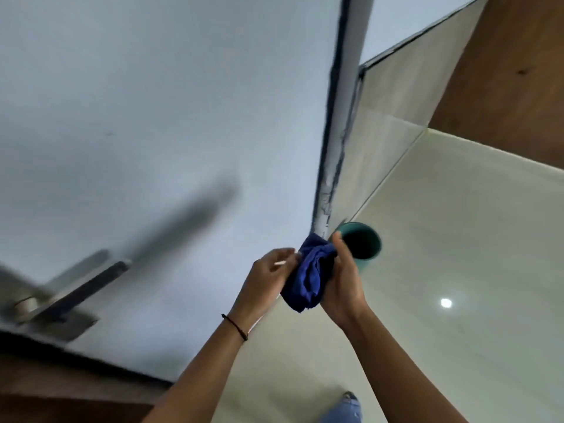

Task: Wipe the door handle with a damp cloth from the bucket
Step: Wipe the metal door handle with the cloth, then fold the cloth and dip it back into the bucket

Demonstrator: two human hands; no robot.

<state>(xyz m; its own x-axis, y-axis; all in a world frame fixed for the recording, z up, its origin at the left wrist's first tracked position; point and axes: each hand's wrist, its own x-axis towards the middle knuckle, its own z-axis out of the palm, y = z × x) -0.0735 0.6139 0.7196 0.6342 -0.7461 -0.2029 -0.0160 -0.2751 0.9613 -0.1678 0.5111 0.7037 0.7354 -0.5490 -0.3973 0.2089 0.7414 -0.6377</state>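
Observation:
A bunched blue cloth [311, 273] is held between both hands above the floor. My left hand [268, 279] grips its left side with the fingers closed, and my right hand [345, 282] wraps its right side. Just beyond the right hand stands a teal bucket [370, 248] on the tiles, its inside dark. The metal lever door handle [76, 294] sticks out of the pale grey door [152, 117] at the lower left, blurred, well apart from the cloth and both hands.
The door's edge and frame [332, 148] run down to the floor beside the bucket. Glossy cream floor tiles [457, 270] spread to the right, with brown wooden panels [503, 71] at the top right. A foot and jeans leg [345, 407] show at the bottom.

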